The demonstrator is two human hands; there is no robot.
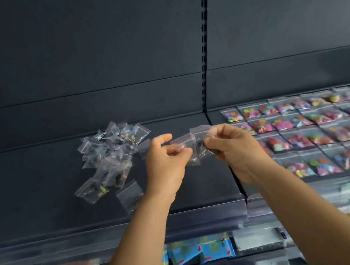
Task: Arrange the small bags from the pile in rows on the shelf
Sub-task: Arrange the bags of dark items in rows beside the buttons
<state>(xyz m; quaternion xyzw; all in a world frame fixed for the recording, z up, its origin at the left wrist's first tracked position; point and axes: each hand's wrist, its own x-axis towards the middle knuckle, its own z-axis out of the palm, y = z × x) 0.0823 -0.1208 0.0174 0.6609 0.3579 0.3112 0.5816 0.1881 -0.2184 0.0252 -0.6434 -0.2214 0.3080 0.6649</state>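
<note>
We hold one clear zip bag (pixel 191 147) above the shelf (pixel 39 191), right of the pile (pixel 111 160) | left hand (pixel 164 159) and right hand (pixel 229 143) each pinch an edge | light, limp, slippery film: we judge the stiffer zip strip the best place to grip.

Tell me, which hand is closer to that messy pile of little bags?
Left. The left hand is just right of the pile, almost beside it. The right hand is farther right, past the small bag both hands hold.
</note>
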